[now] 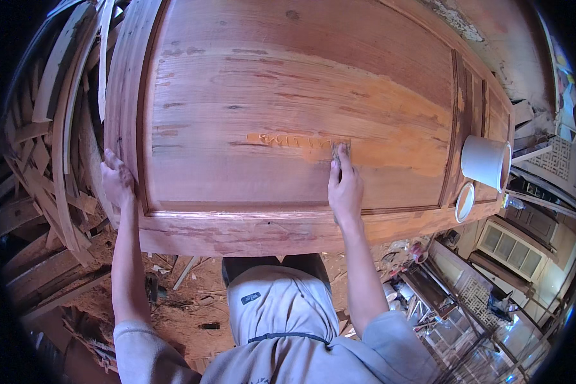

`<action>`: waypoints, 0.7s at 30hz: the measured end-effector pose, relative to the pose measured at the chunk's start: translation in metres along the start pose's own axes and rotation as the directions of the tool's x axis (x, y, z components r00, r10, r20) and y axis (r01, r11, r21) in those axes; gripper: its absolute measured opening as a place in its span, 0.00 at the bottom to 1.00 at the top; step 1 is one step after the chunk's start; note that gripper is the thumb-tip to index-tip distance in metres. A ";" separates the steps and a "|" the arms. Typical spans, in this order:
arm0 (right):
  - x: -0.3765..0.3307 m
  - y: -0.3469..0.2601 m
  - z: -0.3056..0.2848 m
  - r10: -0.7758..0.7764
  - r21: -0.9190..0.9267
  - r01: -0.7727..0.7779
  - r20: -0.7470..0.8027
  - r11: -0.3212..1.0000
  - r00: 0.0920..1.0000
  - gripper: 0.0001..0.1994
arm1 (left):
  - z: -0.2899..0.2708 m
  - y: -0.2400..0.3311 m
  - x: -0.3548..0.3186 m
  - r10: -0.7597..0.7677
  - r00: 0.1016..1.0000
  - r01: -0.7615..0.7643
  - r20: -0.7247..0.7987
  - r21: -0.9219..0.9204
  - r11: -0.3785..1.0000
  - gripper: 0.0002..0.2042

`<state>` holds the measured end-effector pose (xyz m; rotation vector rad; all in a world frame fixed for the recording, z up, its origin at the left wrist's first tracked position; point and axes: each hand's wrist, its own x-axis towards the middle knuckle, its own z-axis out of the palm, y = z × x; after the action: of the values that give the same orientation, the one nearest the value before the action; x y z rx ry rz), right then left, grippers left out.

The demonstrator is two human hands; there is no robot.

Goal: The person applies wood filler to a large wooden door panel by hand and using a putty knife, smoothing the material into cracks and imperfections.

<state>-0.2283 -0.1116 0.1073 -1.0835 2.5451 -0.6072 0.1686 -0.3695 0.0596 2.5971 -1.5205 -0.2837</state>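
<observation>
A wooden door panel (pixel 211 173) lies flat in front of me, with a raised frame around its recessed middle. My right hand (pixel 346 192) is closed around a small flat putty knife (pixel 340 148), its blade against the panel. From the blade a ridged strip of orange-brown wood filler (pixel 288 140) runs to the left. A broad smear of the same filler colours the panel to the right. My left hand (pixel 119 182) grips the door's left edge, its fingers curled and partly hidden.
On the door's right end stand a white bucket (pixel 483 161) and a round white lid (pixel 465 202). Wood offcuts (pixel 61 121) are heaped along the left. Shavings cover the floor (pixel 201 304). Cluttered boards and a paned window frame (pixel 512 248) lie at the lower right.
</observation>
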 end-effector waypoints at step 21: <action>0.045 -0.096 -0.033 -0.287 -0.003 0.357 0.590 0.934 0.755 0.18 | -0.002 0.000 -0.001 -0.019 0.999 0.020 0.036 -0.025 0.999 0.38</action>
<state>-0.2148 -0.1957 0.1779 -1.4969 1.8854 -0.1504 0.1687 -0.3683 0.0621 2.6027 -1.4937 -0.3509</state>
